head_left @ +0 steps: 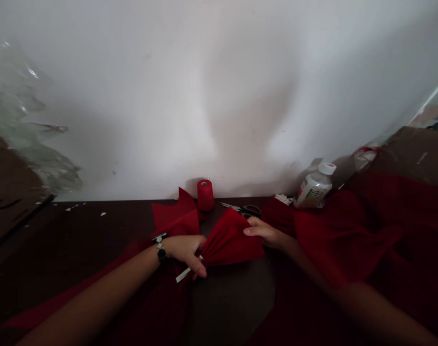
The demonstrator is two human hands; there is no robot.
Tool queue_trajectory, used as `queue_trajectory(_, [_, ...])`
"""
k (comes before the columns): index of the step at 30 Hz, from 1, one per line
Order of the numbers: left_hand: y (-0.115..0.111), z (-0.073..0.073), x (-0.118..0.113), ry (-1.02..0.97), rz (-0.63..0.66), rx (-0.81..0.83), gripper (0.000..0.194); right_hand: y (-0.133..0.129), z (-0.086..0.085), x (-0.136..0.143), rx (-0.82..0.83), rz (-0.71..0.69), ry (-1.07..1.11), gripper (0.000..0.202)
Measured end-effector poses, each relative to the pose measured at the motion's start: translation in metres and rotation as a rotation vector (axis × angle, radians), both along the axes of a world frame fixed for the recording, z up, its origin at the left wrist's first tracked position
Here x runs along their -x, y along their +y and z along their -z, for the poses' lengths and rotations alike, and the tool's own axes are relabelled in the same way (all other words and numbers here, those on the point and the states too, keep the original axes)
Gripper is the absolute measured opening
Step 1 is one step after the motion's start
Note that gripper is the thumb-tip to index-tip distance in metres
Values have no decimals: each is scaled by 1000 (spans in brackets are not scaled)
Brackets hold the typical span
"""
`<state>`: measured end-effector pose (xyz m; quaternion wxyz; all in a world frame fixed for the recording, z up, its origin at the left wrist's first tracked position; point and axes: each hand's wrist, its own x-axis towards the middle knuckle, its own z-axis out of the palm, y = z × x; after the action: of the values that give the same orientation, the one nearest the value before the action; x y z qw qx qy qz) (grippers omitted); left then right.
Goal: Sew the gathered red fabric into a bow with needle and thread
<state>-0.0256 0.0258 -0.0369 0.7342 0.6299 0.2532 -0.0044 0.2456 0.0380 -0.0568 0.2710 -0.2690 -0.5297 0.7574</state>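
Observation:
Red fabric is gathered at its left end and fans out to the right between my hands. My left hand is closed round the gathered end, with a watch on the wrist. A thin white strip sticks out beneath its fingers, toward the lower left. My right hand pinches the fanned edge of the same fabric, thumb on top. More red fabric stands up behind my left hand.
Along the wall stand a red thread spool and a white-capped bottle. Black-handled scissors lie behind the fabric. Red cloth is heaped at the right. Clear plastic hangs at the left; small white scraps dot the dark table.

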Motion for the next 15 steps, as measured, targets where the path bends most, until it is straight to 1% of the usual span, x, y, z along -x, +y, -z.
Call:
queue_trajectory(4, [0,0,1,-21,2,-1,43,2,-1,-7,-3,-99,-63,38])
queue_trajectory(9, [0,-2,1,15,14,13,44,1,-4,-9,24,-213,-102,45])
queue_trajectory(12, [0,-2,1,46,9,-1,46,-1,-5,-6,27,-201,-84,49])
queue_trajectory(15, [-1,-1,2,70,2,-36,51,-2,-3,0,20,-95,-42,46])
